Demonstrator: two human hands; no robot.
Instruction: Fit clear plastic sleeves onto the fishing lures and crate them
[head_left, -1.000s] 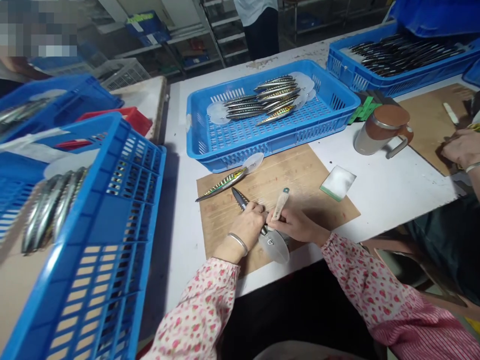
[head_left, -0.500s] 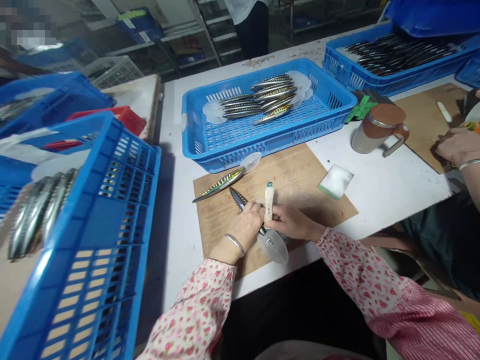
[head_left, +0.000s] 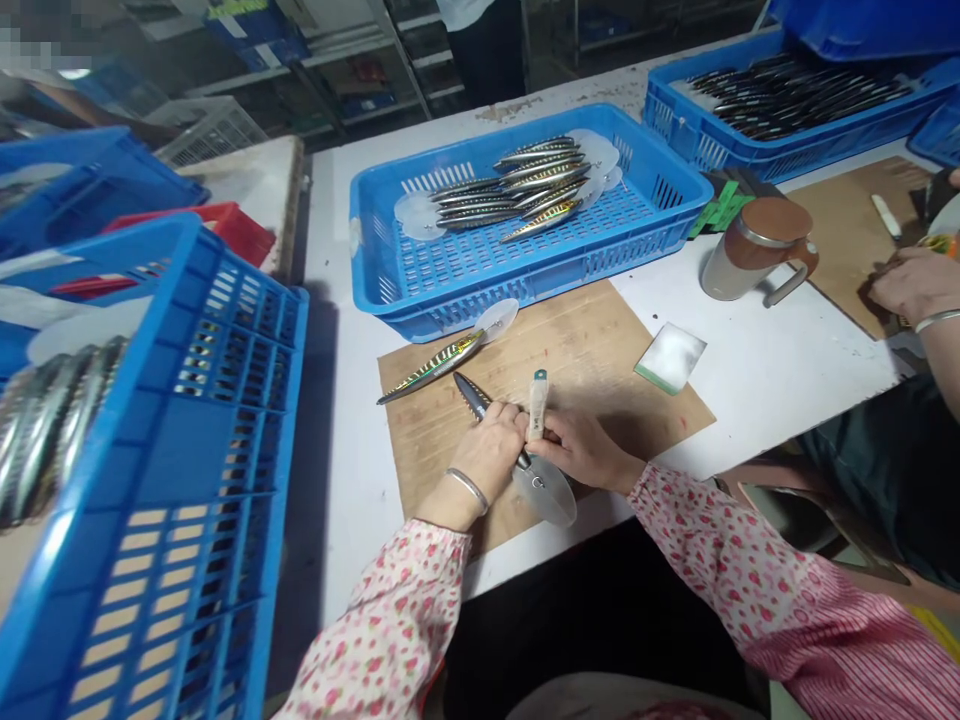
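My left hand (head_left: pixel 491 452) presses a dark fish-shaped lure (head_left: pixel 474 394) down on the brown work board (head_left: pixel 585 350), fingers curled over its body. A clear round lip (head_left: pixel 546 490) sticks out of the lure towards me. My right hand (head_left: pixel 581 446) grips a small pale-handled tool (head_left: pixel 537 400), held upright against the lure beside my left fingers. A second lure with gold and green stripes (head_left: pixel 435 366) lies on the board just beyond my left hand.
A blue crate (head_left: pixel 660 175) behind the board holds several finished lures (head_left: pixel 517 190). More blue crates stand at the left (head_left: pixel 187 480) and back right (head_left: pixel 720 140). A brown-lidded mug (head_left: pixel 754 262) and a white pad (head_left: pixel 669 356) lie to the right. Another person's hand (head_left: pixel 911 285) works at far right.
The tool in my right hand has swung from a rightward tilt to upright. Both hands stay on the dark lure. The view has drifted slightly.
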